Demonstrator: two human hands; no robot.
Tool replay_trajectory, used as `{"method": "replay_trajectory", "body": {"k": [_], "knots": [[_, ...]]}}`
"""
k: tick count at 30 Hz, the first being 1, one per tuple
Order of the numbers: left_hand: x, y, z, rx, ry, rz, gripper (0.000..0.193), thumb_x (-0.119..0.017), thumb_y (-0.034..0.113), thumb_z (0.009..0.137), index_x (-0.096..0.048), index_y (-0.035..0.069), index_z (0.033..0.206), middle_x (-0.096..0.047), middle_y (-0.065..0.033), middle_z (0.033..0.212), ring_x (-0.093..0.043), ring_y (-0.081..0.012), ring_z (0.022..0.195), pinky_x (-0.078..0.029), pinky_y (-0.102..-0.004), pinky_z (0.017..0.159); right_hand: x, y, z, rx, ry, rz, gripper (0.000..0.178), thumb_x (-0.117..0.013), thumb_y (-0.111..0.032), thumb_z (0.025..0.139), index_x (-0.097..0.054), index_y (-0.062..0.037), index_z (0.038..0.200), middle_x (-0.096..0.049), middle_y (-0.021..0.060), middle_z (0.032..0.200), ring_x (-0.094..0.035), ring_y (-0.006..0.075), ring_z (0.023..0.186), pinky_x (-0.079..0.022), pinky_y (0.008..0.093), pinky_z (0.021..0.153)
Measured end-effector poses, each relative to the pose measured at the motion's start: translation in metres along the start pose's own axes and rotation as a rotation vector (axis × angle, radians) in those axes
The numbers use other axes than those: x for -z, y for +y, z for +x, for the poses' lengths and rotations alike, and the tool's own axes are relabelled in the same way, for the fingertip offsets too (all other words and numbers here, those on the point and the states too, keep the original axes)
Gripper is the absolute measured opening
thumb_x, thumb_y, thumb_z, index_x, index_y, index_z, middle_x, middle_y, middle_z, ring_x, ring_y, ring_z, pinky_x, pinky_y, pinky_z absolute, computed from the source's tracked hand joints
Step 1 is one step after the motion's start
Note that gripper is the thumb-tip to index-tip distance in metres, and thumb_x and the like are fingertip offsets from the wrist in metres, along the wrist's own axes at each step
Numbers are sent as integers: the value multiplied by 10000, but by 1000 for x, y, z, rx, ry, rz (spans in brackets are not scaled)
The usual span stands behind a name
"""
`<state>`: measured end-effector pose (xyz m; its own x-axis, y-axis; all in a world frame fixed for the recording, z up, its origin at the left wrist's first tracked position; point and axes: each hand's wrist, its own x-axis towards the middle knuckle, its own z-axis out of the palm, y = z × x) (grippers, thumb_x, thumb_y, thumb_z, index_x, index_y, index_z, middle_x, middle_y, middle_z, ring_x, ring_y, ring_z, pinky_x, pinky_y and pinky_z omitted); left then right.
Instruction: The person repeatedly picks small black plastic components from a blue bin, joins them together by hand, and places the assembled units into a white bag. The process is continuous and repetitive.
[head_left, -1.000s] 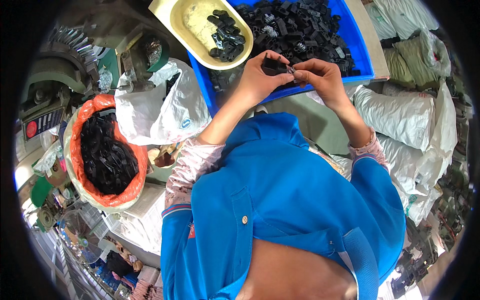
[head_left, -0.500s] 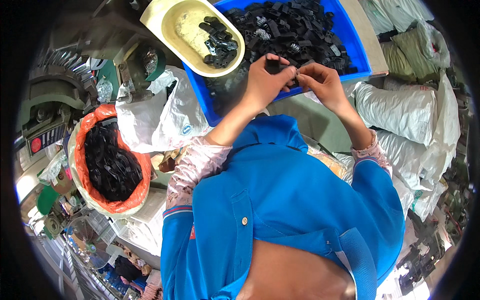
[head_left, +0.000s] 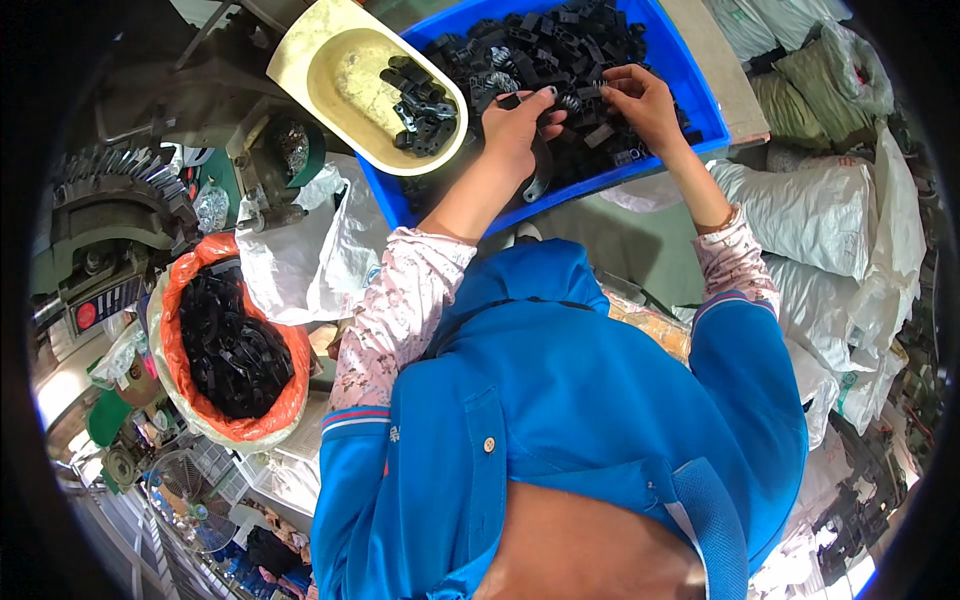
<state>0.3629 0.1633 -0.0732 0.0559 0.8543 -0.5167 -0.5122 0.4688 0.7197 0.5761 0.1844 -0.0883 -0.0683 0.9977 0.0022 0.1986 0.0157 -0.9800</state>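
Over a blue tray (head_left: 708,95) full of small black plastic parts (head_left: 590,45), both my hands are at work. My left hand (head_left: 513,135) is closed around a black plastic part (head_left: 512,101), mostly covered by the fingers. Just below that hand, a curved dark piece with a shiny metal end (head_left: 537,188) shows; whether the hand holds it too, I cannot tell. To the right, my right hand (head_left: 642,108) pinches a small metal coil spring (head_left: 600,87) between thumb and fingertips. More springs (head_left: 502,82) lie among the black parts.
A cream oval tub (head_left: 340,95) with some black and metal parts rests over the tray's left corner. At left stands an orange-lined sack (head_left: 298,385) of black pieces, near white bags (head_left: 335,265) and machinery (head_left: 105,215). White woven sacks (head_left: 800,215) are stacked at right.
My hands were together at the tray's near edge; now they are apart. The right hand has moved up over the parts and pinches a spring. The left hand has shifted slightly left.
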Motion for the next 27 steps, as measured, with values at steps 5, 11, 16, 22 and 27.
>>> {"method": "replay_trajectory", "body": {"k": [5, 11, 16, 22, 27], "knots": [[7, 7, -19, -17, 44, -17, 230, -712, 83, 861, -616, 27, 1063, -668, -115, 947, -677, -236, 814, -568, -330, 666, 2, -4, -9, -63, 61, 6, 215, -668, -101, 895, -672, 37, 1061, -698, 64, 849, -634, 96, 732, -527, 244, 639], [3, 37, -81, -149, -196, 106, 437, -670, 35, 882, -498, -26, 1279, -631, -157, 1123, -656, -242, 957, -596, -370, 779, -15, -63, -35, -27, -3, 179, 186, -676, -107, 911, -683, 24, 1044, -694, 62, 889, -649, 114, 798, -520, 241, 677], [29, 53, -108, -453, -149, 491, 291, -735, 19, 837, -639, -12, 1109, -668, -53, 941, -616, -89, 816, -521, -237, 700, -35, -126, -48, 62, -264, 195, 127, -671, -60, 907, -689, 15, 1008, -695, 60, 893, -630, 96, 763, -514, 233, 680], [46, 70, -133, -500, -95, 601, 293, -763, 38, 813, -669, 16, 1089, -669, -38, 897, -615, -79, 776, -509, -226, 683, -72, -152, -42, 276, -443, -31, 87, -664, -52, 897, -685, 14, 951, -662, 45, 823, -623, 112, 737, -496, 250, 660], [66, 65, -137, -677, 40, 688, 300, -783, 53, 791, -684, 28, 1073, -695, -69, 907, -656, -101, 793, -533, -249, 716, -95, -177, -30, 1018, -581, -622, 133, -658, 50, 792, -640, 14, 920, -626, 133, 904, -639, 300, 792, -525, 343, 701]]}}
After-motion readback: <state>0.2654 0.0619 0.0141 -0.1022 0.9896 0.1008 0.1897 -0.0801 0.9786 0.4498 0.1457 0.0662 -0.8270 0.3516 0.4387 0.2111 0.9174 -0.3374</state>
